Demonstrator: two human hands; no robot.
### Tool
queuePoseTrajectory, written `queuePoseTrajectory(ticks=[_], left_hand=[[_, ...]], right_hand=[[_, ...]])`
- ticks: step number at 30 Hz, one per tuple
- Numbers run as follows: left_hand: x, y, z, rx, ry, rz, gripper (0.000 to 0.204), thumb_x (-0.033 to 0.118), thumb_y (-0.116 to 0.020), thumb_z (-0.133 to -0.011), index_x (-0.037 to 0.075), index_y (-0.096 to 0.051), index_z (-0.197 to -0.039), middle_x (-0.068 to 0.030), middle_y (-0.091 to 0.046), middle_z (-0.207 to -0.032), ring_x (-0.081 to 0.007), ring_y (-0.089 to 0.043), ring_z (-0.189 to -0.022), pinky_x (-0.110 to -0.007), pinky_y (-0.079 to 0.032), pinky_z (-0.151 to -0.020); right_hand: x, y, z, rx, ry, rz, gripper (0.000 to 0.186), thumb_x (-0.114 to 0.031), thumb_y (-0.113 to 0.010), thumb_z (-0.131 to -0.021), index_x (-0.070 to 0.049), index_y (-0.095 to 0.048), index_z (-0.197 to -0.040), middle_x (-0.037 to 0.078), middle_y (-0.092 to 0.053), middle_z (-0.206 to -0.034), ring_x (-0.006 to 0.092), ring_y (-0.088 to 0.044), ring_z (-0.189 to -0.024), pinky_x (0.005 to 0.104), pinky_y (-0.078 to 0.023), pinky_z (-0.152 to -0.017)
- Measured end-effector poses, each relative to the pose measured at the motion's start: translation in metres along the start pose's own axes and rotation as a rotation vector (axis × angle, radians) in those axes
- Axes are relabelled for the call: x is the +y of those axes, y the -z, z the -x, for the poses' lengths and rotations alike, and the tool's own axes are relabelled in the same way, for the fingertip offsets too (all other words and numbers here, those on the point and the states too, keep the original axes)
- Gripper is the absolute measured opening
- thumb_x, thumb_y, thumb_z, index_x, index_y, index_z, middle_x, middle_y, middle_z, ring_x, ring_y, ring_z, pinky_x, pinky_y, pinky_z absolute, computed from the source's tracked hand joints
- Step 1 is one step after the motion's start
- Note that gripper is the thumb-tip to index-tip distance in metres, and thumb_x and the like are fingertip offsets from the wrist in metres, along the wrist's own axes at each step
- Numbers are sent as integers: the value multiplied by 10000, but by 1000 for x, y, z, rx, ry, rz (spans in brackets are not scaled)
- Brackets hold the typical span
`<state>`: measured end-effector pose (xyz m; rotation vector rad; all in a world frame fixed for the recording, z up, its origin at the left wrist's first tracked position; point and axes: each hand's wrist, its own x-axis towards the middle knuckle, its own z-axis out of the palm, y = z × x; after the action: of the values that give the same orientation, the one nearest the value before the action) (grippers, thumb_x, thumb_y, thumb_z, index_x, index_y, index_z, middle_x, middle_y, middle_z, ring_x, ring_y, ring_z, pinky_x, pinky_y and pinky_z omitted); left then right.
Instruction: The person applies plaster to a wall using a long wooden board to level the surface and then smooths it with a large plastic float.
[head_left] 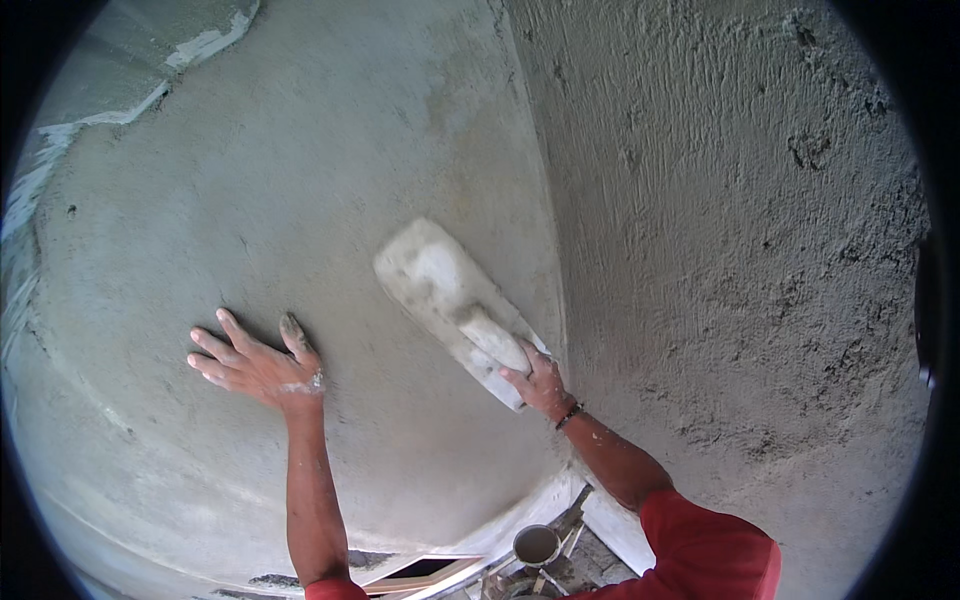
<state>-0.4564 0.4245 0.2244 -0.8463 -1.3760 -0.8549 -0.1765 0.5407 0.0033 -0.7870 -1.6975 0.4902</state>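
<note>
My right hand (pixel 542 382) is closed round the handle of a pale, plaster-smeared float (pixel 432 270). The long flat tool lies slanted against a smooth grey plastered wall (pixel 400 130), its far end up and to the left. Whether its whole face touches the wall cannot be told. To the left, my left hand (pixel 257 368) is open, fingers spread, palm toward the same wall and seemingly resting on it. Wet plaster coats its thumb, and a white smear marks the wrist. A dark bracelet (pixel 569 414) circles my right wrist.
Right of a vertical corner edge (pixel 548 220) runs a rougher, ridged grey wall (pixel 720 230). A ragged white plaster edge (pixel 110 117) crosses the upper left. Below, a bucket (pixel 537 545) of grey liquid or mix stands near a wood-framed opening (pixel 425 573).
</note>
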Motion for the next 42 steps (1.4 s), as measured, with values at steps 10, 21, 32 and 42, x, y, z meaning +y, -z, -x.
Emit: queuePoseTrajectory(ticks=[10, 21, 32, 42], left_hand=[[-3, 2, 1, -14, 1, 10, 747, 512, -455, -926, 63, -247, -1486, -255, -75, -1551, -533, -21, -1394, -674, -94, -1076], [-1, 6, -2, -27, 29, -40, 736, 518, -477, -921, 77, -278, -1475, -259, -131, -1537, -539, -95, -1380, -649, -144, -1086], [1, 8, -1, -63, 48, -16, 741, 525, -452, -932, 83, -238, -1488, -235, -80, -1555, -520, -16, -1402, -652, -103, -1097], [-4, 6, -3, -17, 31, 13, 745, 549, -464, -918, 115, -257, -1487, -227, -101, -1553, -526, -43, -1398, -666, -124, -1084]], right_hand=[[-122, 76, -185, 319, 63, -130, 641, -497, -617, -871, 49, -551, -1199, 273, -651, -1026, 411, -639, -958, 446, -492, -824], [-10, 46, -73, 213, -309, -176, 613, -470, -630, -867, 63, -565, -1163, 272, -644, -1043, 380, -631, -980, 439, -468, -850], [-69, 46, -123, 225, -78, 110, 717, -523, -575, -890, 76, -480, -1273, 293, -633, -1069, 395, -617, -1040, 443, -465, -910], [-112, 70, -175, 307, -194, -114, 735, -574, -570, -871, 77, -524, -1210, 293, -625, -1094, 388, -608, -1065, 436, -439, -920]])
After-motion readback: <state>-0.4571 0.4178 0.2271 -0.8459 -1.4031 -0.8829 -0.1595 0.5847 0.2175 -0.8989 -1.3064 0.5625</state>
